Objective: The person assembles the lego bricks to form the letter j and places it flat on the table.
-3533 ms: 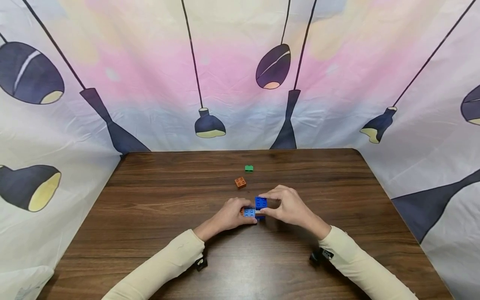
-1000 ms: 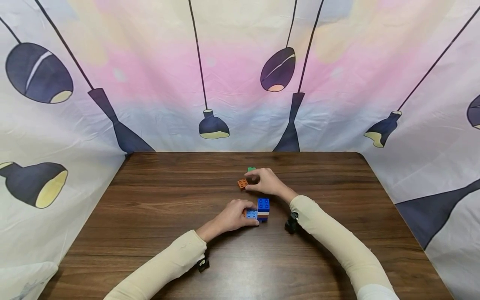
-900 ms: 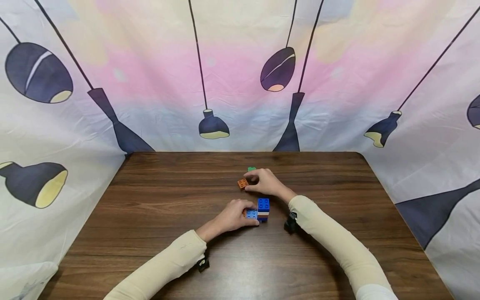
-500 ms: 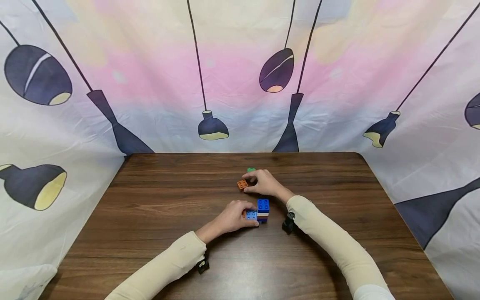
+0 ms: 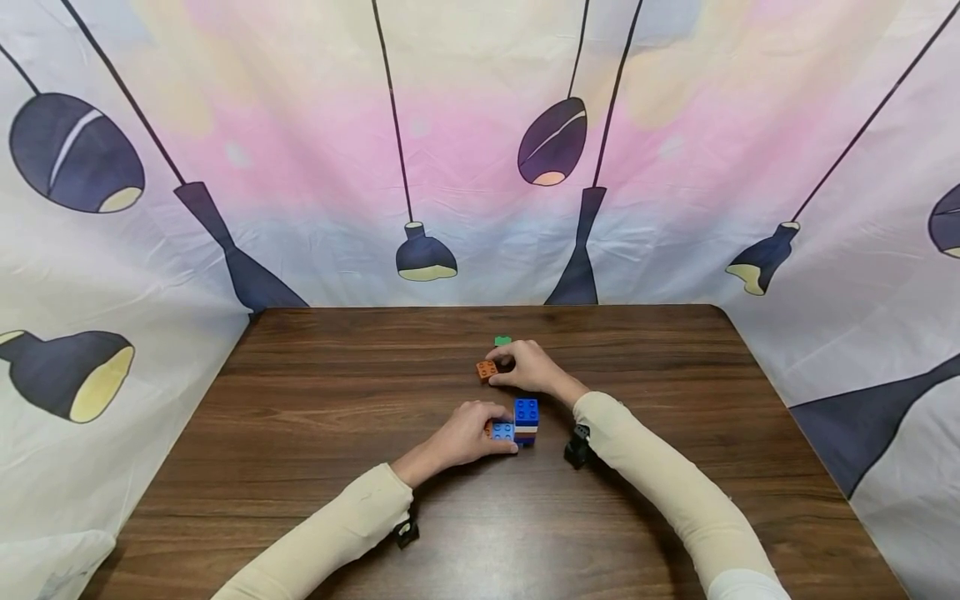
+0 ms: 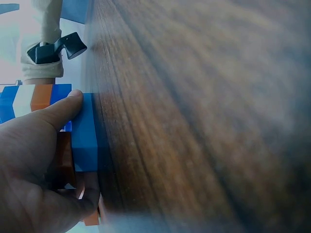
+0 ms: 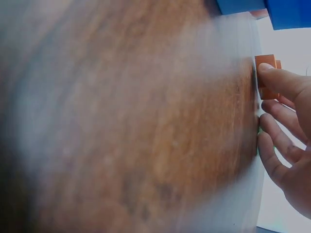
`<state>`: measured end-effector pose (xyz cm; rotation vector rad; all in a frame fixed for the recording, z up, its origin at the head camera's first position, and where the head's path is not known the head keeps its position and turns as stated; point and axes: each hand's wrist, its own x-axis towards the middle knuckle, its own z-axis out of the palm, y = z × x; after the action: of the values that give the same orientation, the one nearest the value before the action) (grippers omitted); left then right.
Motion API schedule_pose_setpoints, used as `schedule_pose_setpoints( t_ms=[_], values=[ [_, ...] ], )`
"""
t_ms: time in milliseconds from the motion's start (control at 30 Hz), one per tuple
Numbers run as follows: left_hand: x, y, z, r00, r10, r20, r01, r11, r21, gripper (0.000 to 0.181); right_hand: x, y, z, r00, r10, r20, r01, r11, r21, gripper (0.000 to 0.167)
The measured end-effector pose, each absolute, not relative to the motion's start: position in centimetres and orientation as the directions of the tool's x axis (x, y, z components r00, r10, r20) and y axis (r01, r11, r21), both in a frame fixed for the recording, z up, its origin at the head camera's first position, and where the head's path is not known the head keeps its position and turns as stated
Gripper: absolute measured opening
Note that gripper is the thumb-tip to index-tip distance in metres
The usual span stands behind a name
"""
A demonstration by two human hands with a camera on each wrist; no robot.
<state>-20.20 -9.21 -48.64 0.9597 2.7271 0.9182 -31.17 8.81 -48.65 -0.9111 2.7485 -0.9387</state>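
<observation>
On the table my left hand (image 5: 467, 433) grips a joined build of toy building bricks. In the head view its low part shows a light blue brick (image 5: 502, 431) with an orange brick (image 5: 488, 428) mostly hidden under my fingers. A taller stack (image 5: 527, 410) rises at its right end, blue on top with white, orange and blue layers below. In the left wrist view my thumb presses on the bottom blue brick (image 6: 85, 141). Farther back, my right hand (image 5: 531, 367) pinches a loose orange brick (image 5: 487, 369) between thumb and forefinger; the brick stays on or close to the table.
A green brick (image 5: 502, 341) lies behind my right hand, partly covered by it. The brown wooden table (image 5: 337, 375) ends at the back against a hanging cloth (image 5: 480, 150) with printed lamps.
My right hand has left the top blue brick of the stack, moved back and taken hold of the loose orange brick, which has turned slightly. The left hand keeps its grip.
</observation>
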Motion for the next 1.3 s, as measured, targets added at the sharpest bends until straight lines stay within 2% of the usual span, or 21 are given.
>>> schedule_pose_setpoints(
  t_ms=[633,1300],
  values=[
    [-20.2,-9.1,-48.9,-0.79,0.603,0.113,0.542,0.6,0.589,0.038,-30.1,11.3,-47.2,-0.845,-0.506,0.172,-0.476,0.565,-0.674,0.043],
    [-20.2,-9.2,-48.9,-0.789,0.604,0.111,0.54,0.596,0.595,0.037,-27.0,13.0,-44.1,-0.837,-0.494,0.237,-0.505,0.53,-0.681,0.04]
  ],
)
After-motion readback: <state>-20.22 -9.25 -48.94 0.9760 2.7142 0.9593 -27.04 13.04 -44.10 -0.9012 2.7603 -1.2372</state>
